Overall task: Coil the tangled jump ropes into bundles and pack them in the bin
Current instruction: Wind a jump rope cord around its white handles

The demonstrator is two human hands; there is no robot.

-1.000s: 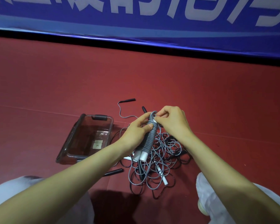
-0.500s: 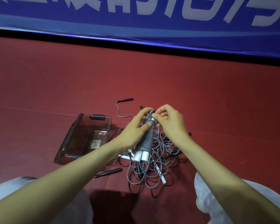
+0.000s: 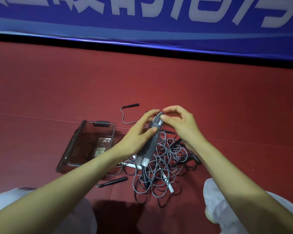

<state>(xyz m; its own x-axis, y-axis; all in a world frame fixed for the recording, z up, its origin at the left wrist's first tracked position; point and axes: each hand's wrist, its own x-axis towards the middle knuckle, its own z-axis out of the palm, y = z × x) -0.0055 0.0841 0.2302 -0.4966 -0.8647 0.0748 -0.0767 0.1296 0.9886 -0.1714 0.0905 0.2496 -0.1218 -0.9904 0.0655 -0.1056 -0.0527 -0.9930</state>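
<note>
Risk: tuck at top of coiled bundle slips and wraps spring loose (cord looks stiff), probably if pinch eases.
Left hand grips bundle mid-length, tilted above floor tangle, right of bin.
Right hand: thumb and forefinger pinch top loop, other fingers curled.

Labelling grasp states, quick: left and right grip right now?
Left grip: closed around the coiled grey rope bundle.
Right grip: fingers curled at the bundle's top loop; whether it pinches cannot be told.
</note>
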